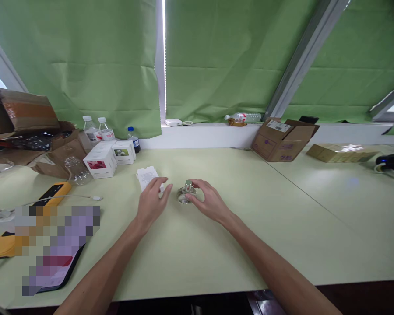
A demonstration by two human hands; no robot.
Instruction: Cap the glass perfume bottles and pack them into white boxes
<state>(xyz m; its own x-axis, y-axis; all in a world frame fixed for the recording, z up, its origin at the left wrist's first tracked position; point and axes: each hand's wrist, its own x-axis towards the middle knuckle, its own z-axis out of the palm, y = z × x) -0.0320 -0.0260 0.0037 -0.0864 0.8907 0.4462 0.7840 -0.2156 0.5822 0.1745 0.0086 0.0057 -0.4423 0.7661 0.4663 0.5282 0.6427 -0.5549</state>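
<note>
A small round glass perfume bottle [182, 195] with a shiny silvery cap stands upright on the pale table [190, 253], in front of me. My right hand [211, 202] grips it from the right, with the fingertips by the cap and the thumb low against the glass. To the left of the bottle, apart from it, my left hand [151, 199] is open with fingers and thumb spread and nothing between them. Just behind that hand lies a small white carton [146, 175], partly hidden by the fingers.
White boxes [101, 165], plastic bottles [105, 129] and an open cardboard carton [49, 153] stand at the back left. A phone [61, 262] and a yellow-black device [57, 191] with cables lie at left. A brown box [280, 142] and a yellowish pack [341, 153] sit at back right.
</note>
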